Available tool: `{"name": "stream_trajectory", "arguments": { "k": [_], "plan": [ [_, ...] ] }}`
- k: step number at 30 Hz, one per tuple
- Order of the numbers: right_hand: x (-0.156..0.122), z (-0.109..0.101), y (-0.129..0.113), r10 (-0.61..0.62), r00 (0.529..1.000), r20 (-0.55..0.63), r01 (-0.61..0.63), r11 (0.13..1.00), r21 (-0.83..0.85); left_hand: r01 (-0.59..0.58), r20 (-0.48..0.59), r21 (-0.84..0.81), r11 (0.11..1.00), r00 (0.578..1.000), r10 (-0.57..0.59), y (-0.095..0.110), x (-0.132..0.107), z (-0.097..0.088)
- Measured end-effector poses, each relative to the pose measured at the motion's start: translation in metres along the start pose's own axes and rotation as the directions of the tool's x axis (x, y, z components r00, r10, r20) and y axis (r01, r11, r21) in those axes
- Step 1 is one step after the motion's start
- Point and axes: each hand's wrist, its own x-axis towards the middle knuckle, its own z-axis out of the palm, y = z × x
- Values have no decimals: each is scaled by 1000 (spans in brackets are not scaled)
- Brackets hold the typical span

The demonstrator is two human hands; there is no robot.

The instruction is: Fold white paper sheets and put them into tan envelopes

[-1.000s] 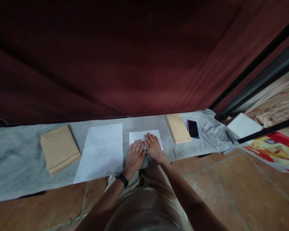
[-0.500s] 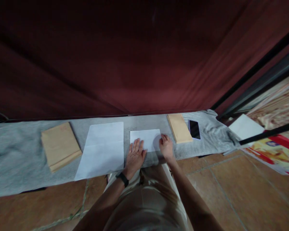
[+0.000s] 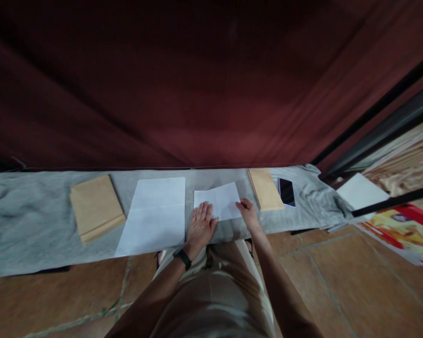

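Observation:
A folded white sheet of paper point(image 3: 226, 199) lies on the grey cloth in front of me, its right part lifted a little off the surface. My left hand point(image 3: 201, 225) presses flat on its left part with the fingers stretched out. At the right edge, my right hand point(image 3: 247, 213) pinches the paper between thumb and fingers. To the left, a larger stack of white paper point(image 3: 155, 213) lies flat with a faint crease across it. Just right of my right hand rests a stack of narrow brown envelopes point(image 3: 265, 190).
A wider stack of brown envelopes point(image 3: 97, 206) lies at the left on the grey cloth point(image 3: 28, 220). A phone point(image 3: 286, 192) is beside the narrow envelopes. Behind the bench hangs a dark red curtain point(image 3: 197, 94). Black bars point(image 3: 380, 122) and a printed cardboard box point(image 3: 405, 230) stand right.
The folded sheet's right part has risen from the cloth, with my right hand pinching its edge. My left hand stays flat on the sheet. The whole view has shifted slightly.

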Motion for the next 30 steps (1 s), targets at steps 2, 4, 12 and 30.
{"name": "stream_trajectory", "arguments": {
  "k": [2, 4, 12, 30],
  "plan": [
    [1, -10, -16, -53, 998, -25, 55, 997, 56, -2, -53, -101, 995, 999, -3, -3, -2, -3],
    [1, -23, -37, -160, 977, -142, 176, 978, 108, 11, -128, -230, 973, 991, -41, -6, -3, -6],
    [-33, -36, -74, -767, 642, 15, 759, 632, -157, 76, -288, -486, 870, 927, -242, -13, -18, -8],
    [-89, -27, 28, -615, 671, 415, 705, 702, -100, -223, 259, -149, 963, 931, 256, -20, -36, -27]
  ]
}}
